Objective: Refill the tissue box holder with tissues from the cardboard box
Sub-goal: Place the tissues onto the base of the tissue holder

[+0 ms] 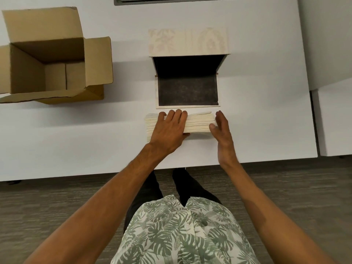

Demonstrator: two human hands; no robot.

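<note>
The left hand point(168, 128) lay flat on top of the cream stack of folded paper tissues point(198, 123), fingers spread and pressing, while the right hand point(222, 128) stood open, palm against the stack's right end. The stack rested on the white table point(76, 140), just before the pale wooden tissue box holder point(187, 41), whose flap lay open on a dark lining. The brown cardboard box point(47, 60) stood open, well to the left. Squaring the stack seemed the step in hand; next it probably needed lifting into the holder.
</note>
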